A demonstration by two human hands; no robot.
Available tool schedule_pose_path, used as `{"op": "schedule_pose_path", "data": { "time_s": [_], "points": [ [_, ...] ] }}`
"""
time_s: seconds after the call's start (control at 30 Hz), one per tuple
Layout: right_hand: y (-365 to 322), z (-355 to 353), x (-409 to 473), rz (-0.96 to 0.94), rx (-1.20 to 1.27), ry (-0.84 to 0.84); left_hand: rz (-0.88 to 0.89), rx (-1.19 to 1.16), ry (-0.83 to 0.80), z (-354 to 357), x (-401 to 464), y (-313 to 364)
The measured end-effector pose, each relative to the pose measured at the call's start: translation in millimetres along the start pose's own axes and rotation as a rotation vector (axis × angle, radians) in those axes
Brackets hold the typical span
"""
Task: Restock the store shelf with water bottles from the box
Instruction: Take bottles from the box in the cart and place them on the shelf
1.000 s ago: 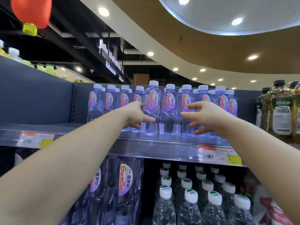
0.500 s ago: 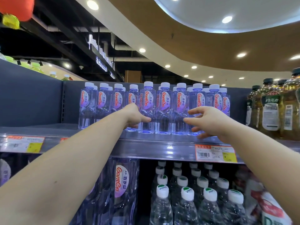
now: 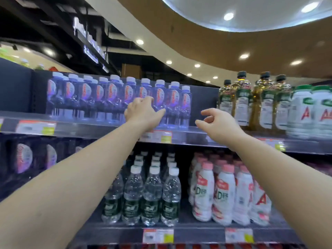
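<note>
Many water bottles stand in a row on the top shelf. At the row's 3 o'clock end, the left hand touches them, fingers spread. The right hand hangs loosely curled, holding nothing.

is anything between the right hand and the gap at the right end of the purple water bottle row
Nothing visible. The right hand hovers empty in front of the bare shelf space, with the water bottles on its left and the yellow drink bottles on its right. The left hand rests against the row, off to the side.
</note>
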State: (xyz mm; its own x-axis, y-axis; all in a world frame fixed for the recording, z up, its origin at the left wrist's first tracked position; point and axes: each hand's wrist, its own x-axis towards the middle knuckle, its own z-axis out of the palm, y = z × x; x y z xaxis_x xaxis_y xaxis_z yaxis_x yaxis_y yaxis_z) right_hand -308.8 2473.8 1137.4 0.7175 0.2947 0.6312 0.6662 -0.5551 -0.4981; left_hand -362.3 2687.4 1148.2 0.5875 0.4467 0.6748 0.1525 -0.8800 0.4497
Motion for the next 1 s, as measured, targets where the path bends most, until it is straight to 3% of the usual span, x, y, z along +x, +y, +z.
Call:
{"op": "schedule_pose_path", "data": {
  "time_s": [0.23, 0.47, 0.67, 1.0],
  "points": [
    [169, -158, -105, 0.216, -0.399, -0.015, 0.439, -0.037, -0.291, 120, -140, 221],
    [323, -291, -217, 0.533, -0.607, 0.074, 0.704, -0.133, -0.541, 242, -264, 408],
    [437, -389, -292, 0.790, -0.723, 0.143, 0.872, -0.254, -0.681, 330, -347, 551],
    [617, -496, -325, 1.079, -0.753, 0.292, 1.068, -0.365, -0.835, 484, -396, 754]
  ]
}}
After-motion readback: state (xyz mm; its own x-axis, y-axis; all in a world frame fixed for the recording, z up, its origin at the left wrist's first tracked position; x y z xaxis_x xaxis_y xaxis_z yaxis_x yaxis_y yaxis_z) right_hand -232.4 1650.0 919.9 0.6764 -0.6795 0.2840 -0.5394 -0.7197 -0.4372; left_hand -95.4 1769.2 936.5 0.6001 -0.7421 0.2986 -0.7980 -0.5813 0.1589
